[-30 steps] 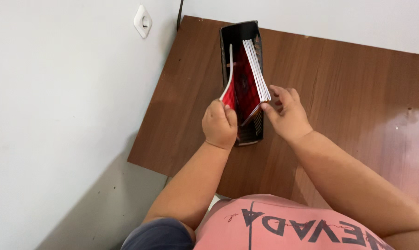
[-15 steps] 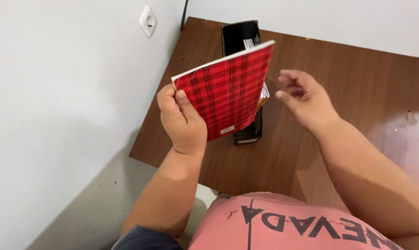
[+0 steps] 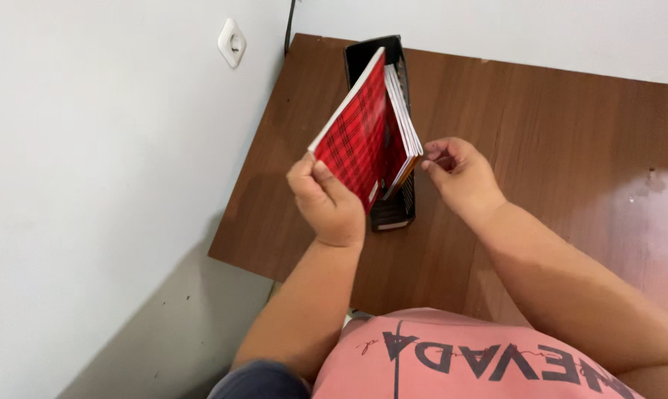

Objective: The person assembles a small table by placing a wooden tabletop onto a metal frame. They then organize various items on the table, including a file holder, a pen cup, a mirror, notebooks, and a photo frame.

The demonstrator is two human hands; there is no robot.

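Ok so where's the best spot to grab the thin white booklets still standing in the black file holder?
Probably pinch the white booklets at their top edges from above: they stand upright in the narrow black holder, so only those edges show, beside the right hand.

The person wears a salmon-pink shirt (image 3: pixel 482 362) with large dark block lettering printed across the chest and a thin dark vertical line running through the print. Dark blue-grey fabric (image 3: pixel 260 380) shows at the lower edge beside the shirt. Both forearms are bare, with no sleeves reaching them. The hands carry no gloves, rings or watch.
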